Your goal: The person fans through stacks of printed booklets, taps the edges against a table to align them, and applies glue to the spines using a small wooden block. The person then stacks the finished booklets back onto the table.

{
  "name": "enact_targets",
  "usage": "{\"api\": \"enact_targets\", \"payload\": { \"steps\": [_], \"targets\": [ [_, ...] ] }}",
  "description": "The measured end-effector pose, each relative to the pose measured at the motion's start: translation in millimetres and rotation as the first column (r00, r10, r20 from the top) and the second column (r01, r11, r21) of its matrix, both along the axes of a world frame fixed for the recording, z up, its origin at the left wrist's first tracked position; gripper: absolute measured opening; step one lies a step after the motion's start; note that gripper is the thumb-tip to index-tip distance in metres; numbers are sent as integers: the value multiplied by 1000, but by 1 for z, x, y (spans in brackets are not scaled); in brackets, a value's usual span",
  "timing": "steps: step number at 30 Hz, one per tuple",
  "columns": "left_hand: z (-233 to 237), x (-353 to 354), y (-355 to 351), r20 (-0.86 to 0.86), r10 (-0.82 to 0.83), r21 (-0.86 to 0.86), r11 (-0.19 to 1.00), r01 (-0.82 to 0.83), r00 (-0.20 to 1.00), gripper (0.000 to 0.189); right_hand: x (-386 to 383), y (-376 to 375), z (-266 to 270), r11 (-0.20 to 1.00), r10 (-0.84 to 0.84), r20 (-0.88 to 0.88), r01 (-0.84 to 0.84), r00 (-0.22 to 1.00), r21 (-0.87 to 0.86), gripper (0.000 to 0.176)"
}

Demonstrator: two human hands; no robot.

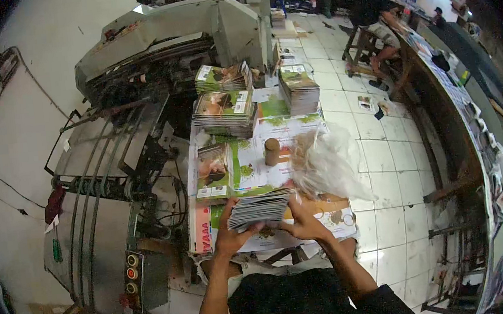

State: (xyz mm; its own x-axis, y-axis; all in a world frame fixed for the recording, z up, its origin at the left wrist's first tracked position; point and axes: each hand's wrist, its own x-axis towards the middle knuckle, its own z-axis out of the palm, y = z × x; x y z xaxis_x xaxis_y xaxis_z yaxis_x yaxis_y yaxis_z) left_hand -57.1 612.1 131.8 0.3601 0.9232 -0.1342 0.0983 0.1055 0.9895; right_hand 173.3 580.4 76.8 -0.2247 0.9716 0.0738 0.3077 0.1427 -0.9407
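Between my two hands is a stack of booklets (259, 208), its many page edges facing me. My left hand (229, 230) wraps round its left side and my right hand (303, 220) grips the right side. Just beyond, on the table's printed sheets (242, 152), a low pile of booklets (213, 168) lies at the left. A short brown cylinder (271, 152) stands upright near the middle. To its right is a crumpled clear plastic bag (328, 165).
Taller booklet stacks (223, 112) (299, 89) stand at the table's far end. A large machine with rollers (94, 187) and push buttons (132, 266) is on my left. Beyond the tiled floor (380, 175), a seated person (373, 6) works at a long bench (457, 95).
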Motion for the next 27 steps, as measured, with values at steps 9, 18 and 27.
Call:
{"api": "enact_targets", "payload": {
  "steps": [9, 18, 27],
  "targets": [
    [-35, 5, 2, -160, 33, 203, 979, 0, 987, 62, -39, 7, 15, 987, -55, -498, 123, 866, 104, 94],
    [-61, 9, -33, 47, 104, -241, 966, -90, 993, 57, -54, -12, 14, 890, -407, -555, 177, 725, -421, 65],
    [-33, 31, -29, -136, 148, 292, 951, -104, 979, 98, -30, -13, 131, 906, -389, -88, 398, 917, 146, 71]
  ]
}}
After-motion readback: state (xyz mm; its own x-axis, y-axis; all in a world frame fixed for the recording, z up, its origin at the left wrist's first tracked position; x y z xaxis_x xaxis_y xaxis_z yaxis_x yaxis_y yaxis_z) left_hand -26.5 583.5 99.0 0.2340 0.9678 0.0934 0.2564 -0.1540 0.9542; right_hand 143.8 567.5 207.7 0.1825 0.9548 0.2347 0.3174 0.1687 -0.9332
